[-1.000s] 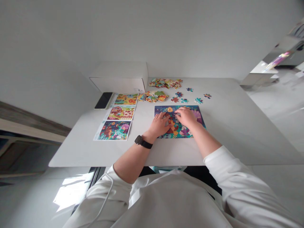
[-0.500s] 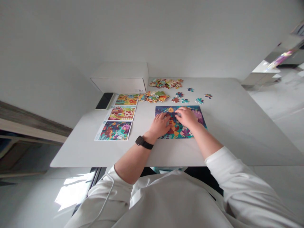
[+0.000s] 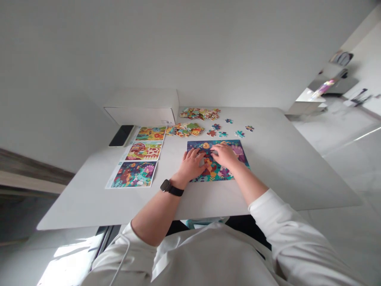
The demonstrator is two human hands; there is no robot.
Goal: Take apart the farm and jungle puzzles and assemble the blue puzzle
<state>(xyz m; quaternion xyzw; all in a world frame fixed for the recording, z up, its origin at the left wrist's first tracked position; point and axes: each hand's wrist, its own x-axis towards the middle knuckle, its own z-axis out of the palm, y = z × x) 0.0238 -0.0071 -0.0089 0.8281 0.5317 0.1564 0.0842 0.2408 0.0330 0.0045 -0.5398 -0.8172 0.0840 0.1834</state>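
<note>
A colourful jigsaw puzzle (image 3: 229,174), largely assembled, lies on the table in front of me. My left hand (image 3: 192,165) rests on its left part with the fingers spread, partly covering the picture. Close beside it, my right hand (image 3: 225,155) is bent over the upper middle of the puzzle. Its thumb and fingertips come together around a small dark bit that looks like a puzzle piece, mostly hidden by the fingers. Beyond the puzzle's far edge several loose pieces lie scattered, among them a teal piece (image 3: 239,134) and a reddish-brown piece (image 3: 211,133).
Left of the puzzle lies a sheet of reference pictures (image 3: 135,174), with a dark phone (image 3: 121,136) at its upper left. A white box (image 3: 139,115) stands at the back by the wall. Two piles of pieces, one multicoloured (image 3: 200,114) and one yellowish-green (image 3: 185,130), lie beside it.
The camera view has turned, so the table and its contents appear lower and further left. Both hands keep nearly the same place on the puzzle.
</note>
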